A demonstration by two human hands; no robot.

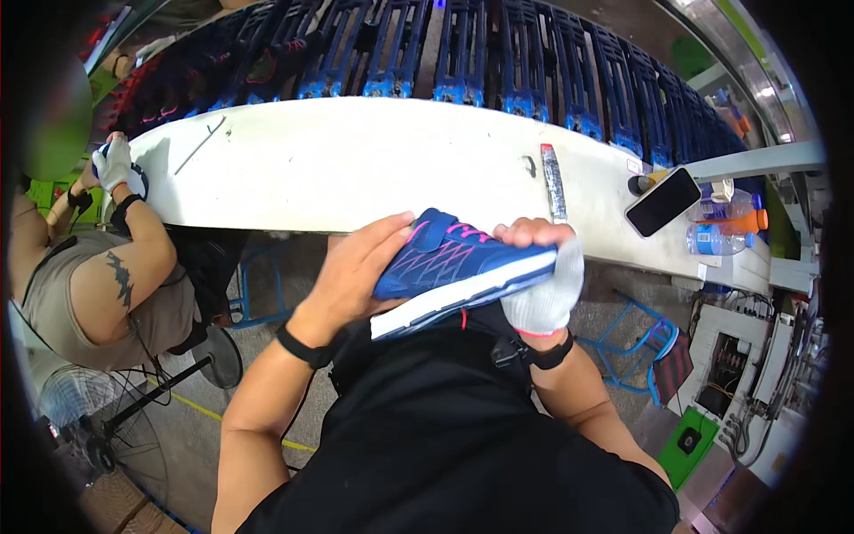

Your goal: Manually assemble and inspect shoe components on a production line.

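Observation:
Between my two hands, just over the near edge of the white workbench [374, 151], I hold a blue sneaker [445, 262] with pink laces and a white sole. It lies on its side, the sole turned toward me and the toe to the right. My bare left hand [351, 276] is closed around the heel and collar end. My right hand [547, 276], in a white glove that leaves the fingertips bare, is closed around the toe. On the bench beyond lies a knife-like tool [553, 182] with a red tip and a wrapped handle.
Blue slatted conveyor [400, 53] runs along the bench's far side. At right are a phone [663, 203] and plastic bottles [716, 238]. A co-worker's gloved hand [116, 165] works at the left end. A fan [107, 427] stands lower left, a blue-framed stool [636, 343] lower right.

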